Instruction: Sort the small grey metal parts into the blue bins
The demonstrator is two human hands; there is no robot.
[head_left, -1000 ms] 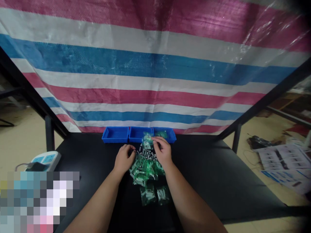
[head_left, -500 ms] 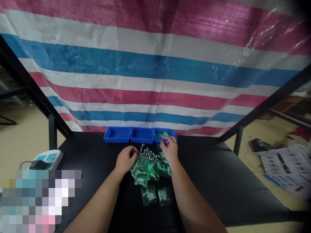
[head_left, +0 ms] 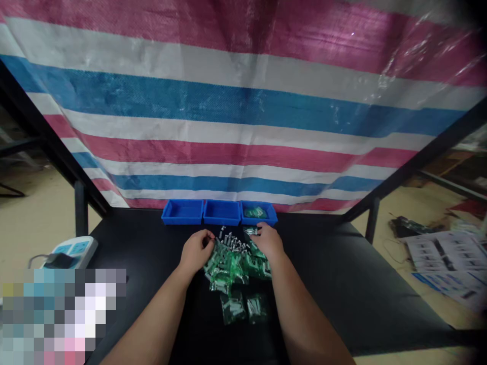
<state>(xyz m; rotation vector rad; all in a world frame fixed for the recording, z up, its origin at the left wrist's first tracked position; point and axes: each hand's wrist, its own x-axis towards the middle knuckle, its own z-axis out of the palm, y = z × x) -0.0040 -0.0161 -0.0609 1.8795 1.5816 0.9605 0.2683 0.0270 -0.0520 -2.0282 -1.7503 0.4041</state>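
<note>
A heap of small green plastic bags (head_left: 232, 266) lies on the black table (head_left: 342, 284), with several loose silver metal parts (head_left: 232, 239) just beyond it. My left hand (head_left: 196, 249) rests at the heap's left edge, fingers curled in a pinch on something I cannot make out. My right hand (head_left: 268, 241) is at the heap's far right corner, fingers closed on a small green bag (head_left: 251, 231). Three blue trays stand at the back: the left tray (head_left: 182, 212), the middle tray (head_left: 221, 212), and the right tray (head_left: 259, 213), which holds green bags.
A striped pink, white and blue tarp (head_left: 243, 111) hangs behind the trays. A white power strip (head_left: 72, 251) sits at the table's left edge. Black frame posts (head_left: 79, 208) flank the table. Papers (head_left: 445, 263) lie on the floor at right.
My right hand carried a green bag to the right blue tray, left it there, and has come back to the heap, closing on another bag. My left hand has stayed put.
</note>
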